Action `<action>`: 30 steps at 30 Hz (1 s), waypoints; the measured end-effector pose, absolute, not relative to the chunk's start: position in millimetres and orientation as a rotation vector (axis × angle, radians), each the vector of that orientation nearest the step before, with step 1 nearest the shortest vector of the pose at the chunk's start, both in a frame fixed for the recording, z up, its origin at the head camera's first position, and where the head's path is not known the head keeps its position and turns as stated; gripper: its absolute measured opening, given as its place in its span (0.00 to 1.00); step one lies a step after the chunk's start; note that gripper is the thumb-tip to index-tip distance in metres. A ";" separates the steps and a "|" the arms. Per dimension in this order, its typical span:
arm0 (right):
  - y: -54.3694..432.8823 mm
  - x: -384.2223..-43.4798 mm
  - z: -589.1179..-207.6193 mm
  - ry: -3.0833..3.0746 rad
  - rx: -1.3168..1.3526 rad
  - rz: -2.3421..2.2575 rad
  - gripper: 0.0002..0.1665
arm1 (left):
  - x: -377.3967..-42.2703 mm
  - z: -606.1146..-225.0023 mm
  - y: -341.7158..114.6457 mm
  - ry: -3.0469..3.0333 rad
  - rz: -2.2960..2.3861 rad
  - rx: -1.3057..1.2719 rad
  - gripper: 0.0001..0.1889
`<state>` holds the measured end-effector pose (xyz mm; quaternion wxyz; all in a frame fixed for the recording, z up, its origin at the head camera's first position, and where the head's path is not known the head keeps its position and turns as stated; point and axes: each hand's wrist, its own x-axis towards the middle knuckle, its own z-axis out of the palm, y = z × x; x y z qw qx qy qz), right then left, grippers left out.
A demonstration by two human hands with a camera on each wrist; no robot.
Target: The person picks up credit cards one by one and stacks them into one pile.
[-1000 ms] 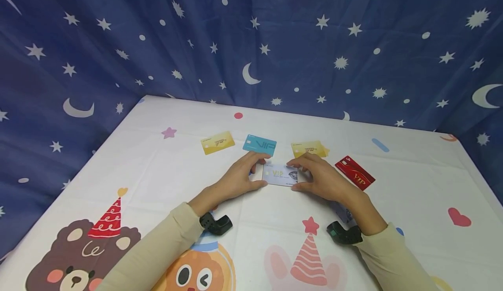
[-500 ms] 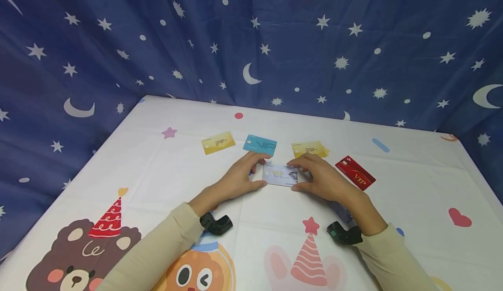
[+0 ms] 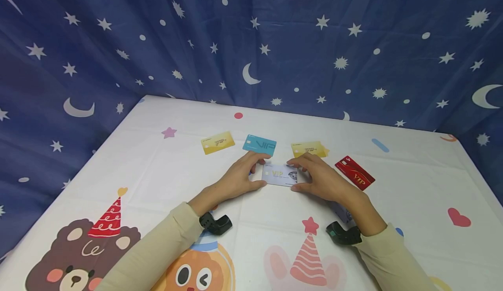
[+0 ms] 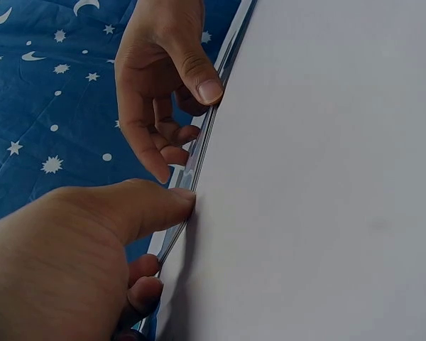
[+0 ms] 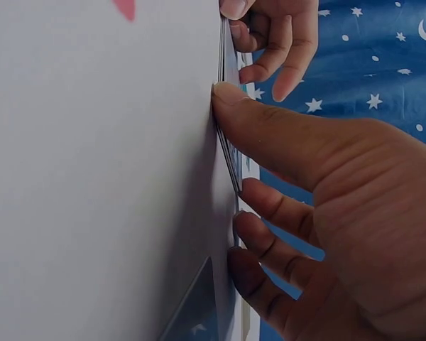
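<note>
A pale silver-lavender VIP card (image 3: 280, 175) lies face up in the middle of the table, on top of a thin stack whose layered edges (image 4: 205, 135) show side-on in the left wrist view. My left hand (image 3: 239, 175) holds the stack's left end, thumb on the near edge and fingers at the far corner. At the right end my right hand (image 3: 325, 178) grips it the same way. In the right wrist view the right thumb (image 5: 270, 131) presses the near edge, with that hand's fingertips by the far corner.
Behind the hands lie a yellow card (image 3: 218, 143), a teal VIP card (image 3: 259, 145) and another yellow card (image 3: 308, 148). A red VIP card (image 3: 355, 173) is to the right. Another bluish card (image 3: 341, 212) is partly covered by the right wrist. A starry blue curtain (image 3: 251, 42) hangs behind.
</note>
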<state>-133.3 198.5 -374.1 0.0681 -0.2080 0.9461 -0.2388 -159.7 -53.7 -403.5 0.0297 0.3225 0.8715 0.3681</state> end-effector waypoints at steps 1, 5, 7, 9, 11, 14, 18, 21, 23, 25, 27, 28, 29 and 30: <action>198.4 -133.3 -373.7 2.850 -0.624 -0.715 0.39 | -159.9 -403.5 -53.7 2.688 1.134 0.994 0.33; 197.8 -133.9 -372.5 2.850 -0.616 -0.702 0.40 | -160.6 -404.0 -53.7 2.687 1.139 0.990 0.33; 197.9 -134.4 -372.0 2.850 -0.620 -0.699 0.40 | -161.2 -404.6 -53.9 2.686 1.142 0.989 0.33; 198.1 -135.3 -372.0 2.851 -0.625 -0.696 0.40 | -161.6 -404.7 -54.3 2.684 1.151 0.984 0.34; 198.1 -136.5 -371.9 2.858 -0.634 -0.700 0.39 | -161.7 -404.4 -54.9 2.679 1.165 0.975 0.34; 197.3 -137.8 -371.5 2.873 -0.642 -0.717 0.38 | -161.2 -402.4 -55.9 2.668 1.212 0.968 0.34; 193.9 -137.7 -370.0 2.908 -0.641 -0.779 0.35 | -159.6 -396.9 -59.6 2.658 1.295 0.977 0.34; 189.0 -138.1 -367.8 2.931 -0.649 -0.858 0.33 | -158.1 -390.5 -66.7 2.670 1.336 0.975 0.34; 184.1 -139.4 -365.3 2.939 -0.669 -0.920 0.32 | -158.2 -386.0 -73.8 2.690 1.354 0.960 0.34; 177.8 -141.9 -362.1 2.945 -0.701 -0.972 0.31 | -159.5 -382.3 -82.7 2.726 1.368 0.935 0.35; 170.5 -144.8 -359.1 2.942 -0.730 -1.016 0.30 | -161.9 -379.5 -92.7 2.776 1.380 0.894 0.35; 166.7 -146.3 -357.7 2.940 -0.741 -1.032 0.30 | -163.2 -378.4 -97.8 2.798 1.389 0.869 0.35; 162.6 -147.7 -356.5 2.938 -0.753 -1.042 0.30 | -164.6 -377.6 -102.9 2.823 1.394 0.845 0.35; 158.3 -149.1 -355.6 2.929 -0.761 -1.054 0.30 | -165.9 -377.0 -108.1 2.845 1.398 0.820 0.35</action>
